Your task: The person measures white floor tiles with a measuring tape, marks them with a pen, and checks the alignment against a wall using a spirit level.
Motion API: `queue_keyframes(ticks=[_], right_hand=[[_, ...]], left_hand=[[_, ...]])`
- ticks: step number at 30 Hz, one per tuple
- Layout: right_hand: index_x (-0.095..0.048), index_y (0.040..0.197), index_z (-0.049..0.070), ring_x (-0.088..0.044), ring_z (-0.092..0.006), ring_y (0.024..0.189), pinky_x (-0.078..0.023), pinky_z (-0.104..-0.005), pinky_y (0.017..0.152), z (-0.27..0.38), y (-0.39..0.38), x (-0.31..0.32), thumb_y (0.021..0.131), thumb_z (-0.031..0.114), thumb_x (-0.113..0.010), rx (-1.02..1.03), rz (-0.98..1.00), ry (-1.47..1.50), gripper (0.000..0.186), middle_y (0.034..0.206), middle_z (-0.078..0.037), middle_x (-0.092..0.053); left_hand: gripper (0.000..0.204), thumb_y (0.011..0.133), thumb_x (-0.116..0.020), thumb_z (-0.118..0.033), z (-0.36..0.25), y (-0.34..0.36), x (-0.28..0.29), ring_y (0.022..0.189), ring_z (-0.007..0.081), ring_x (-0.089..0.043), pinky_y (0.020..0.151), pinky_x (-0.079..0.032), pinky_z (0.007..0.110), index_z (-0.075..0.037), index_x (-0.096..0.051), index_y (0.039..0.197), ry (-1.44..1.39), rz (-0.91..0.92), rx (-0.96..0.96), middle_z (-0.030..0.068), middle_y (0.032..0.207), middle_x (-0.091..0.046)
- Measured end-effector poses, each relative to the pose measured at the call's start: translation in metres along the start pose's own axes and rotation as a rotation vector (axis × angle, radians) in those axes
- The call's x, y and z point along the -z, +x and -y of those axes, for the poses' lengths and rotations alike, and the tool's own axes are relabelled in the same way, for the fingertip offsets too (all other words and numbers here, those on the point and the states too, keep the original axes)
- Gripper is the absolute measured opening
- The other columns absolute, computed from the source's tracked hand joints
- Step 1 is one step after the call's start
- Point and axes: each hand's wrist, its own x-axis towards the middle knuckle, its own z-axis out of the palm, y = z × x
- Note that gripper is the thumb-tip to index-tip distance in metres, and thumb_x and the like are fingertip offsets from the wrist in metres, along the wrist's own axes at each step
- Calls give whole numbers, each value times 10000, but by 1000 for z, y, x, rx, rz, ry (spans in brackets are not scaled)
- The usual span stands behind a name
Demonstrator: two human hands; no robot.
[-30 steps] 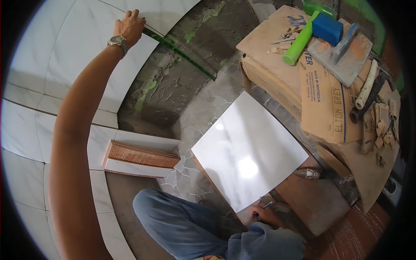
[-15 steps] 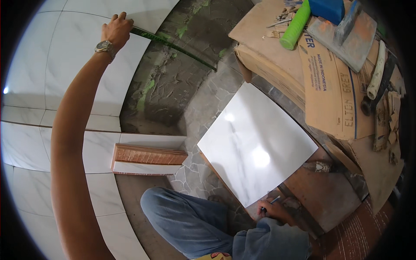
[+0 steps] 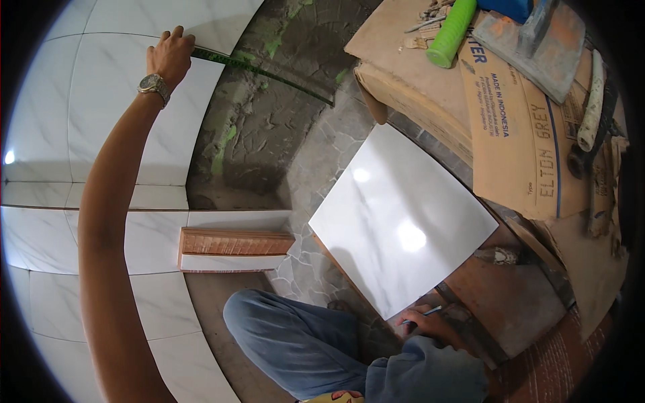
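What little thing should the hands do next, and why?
Maybe the left hand should hold the green measuring strip steady for reading: it stretches from that hand across the rough grey patch, while the right hand has a pen-like tool beside the big white tile.

The tile [image 3: 376,221] is white with soft grey veins (the laid tiles [image 3: 171,127] share the pattern). The tape [image 3: 242,64] is dark green; the mortar [image 3: 248,134] grey-brown, patched bright green. The floor [image 3: 310,269] wears grey stone shapes outlined paler. The box [image 3: 463,101] is tan with blue print, the handle [image 3: 451,37] lime green, the jeans [image 3: 289,329] faded blue.
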Motion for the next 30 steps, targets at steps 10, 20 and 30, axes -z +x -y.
queue_keyframes(ticks=[10,20,30], right_hand=[[-617,1284,-27,-621,-116,813,-517,-240,737,9,1,-4,1034,214,-486,-479,-11,618,371,1007,-62,-699],[-624,1312,49,-655,-165,890,-556,-293,812,-16,0,-7,1043,272,-453,-415,181,489,389,1125,-131,-690],[-705,1191,46,-654,-147,864,-538,-282,784,-14,7,-8,1015,370,-515,-499,152,504,415,1050,-99,-738]], left_hand=[[112,933,-564,-114,-2,8,-5,1115,270,-604,822,-550,537,-125,-662,987,30,-9,-25,45,1109,-592],[99,960,-568,-161,14,7,-10,1048,255,-603,780,-575,458,-141,-664,975,-23,-39,-120,25,1027,-577],[130,950,-567,-168,25,6,-15,1033,277,-616,792,-592,449,-137,-690,921,-72,-109,-133,34,1032,-591]])
